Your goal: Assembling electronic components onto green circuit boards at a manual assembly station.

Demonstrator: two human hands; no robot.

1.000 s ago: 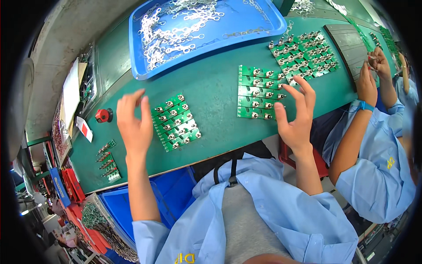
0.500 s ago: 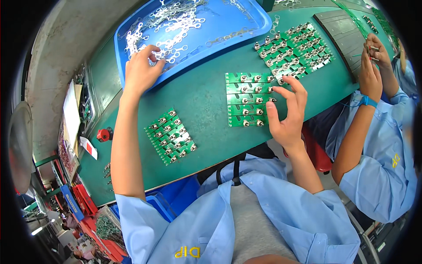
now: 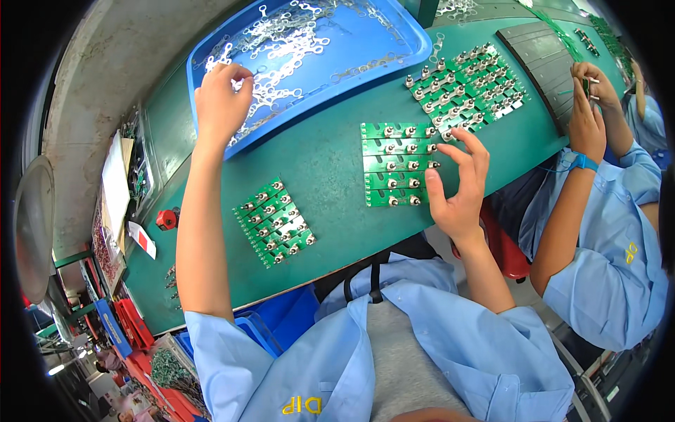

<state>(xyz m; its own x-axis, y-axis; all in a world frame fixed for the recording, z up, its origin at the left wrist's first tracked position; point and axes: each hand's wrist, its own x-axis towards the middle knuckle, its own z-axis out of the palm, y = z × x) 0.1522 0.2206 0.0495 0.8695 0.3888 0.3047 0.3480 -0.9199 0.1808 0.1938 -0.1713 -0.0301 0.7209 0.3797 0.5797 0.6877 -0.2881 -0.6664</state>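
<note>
L hand [image 3: 223, 102]: narrow, over tray [image 3: 330, 88] L edge; grip unclear. R hand [image 3: 457, 179]: wide, by PCB panel [image 3: 391, 166] nr bench [image 3: 330, 169] front edge.

We log the worktop [image 3: 330, 186] as smooth green sheet with a soft sheen. Toward its far edge, a glossy blue plastic tray [image 3: 348, 42] and bright, shiny metal links [image 3: 292, 46]. Between tray and front edge, circuit boards [image 3: 373, 166] look like glossy green laminate, their fittings [image 3: 391, 166] polished metal. By the left edge: a shiny red plastic knob [image 3: 166, 219], smooth paper card [image 3: 142, 240]. Toward the right end, a slatted panel [image 3: 538, 70], matt, material unclear. We tag the shirt [image 3: 302, 373] smooth matt cloth, the wall [image 3: 112, 84] rough.
</note>
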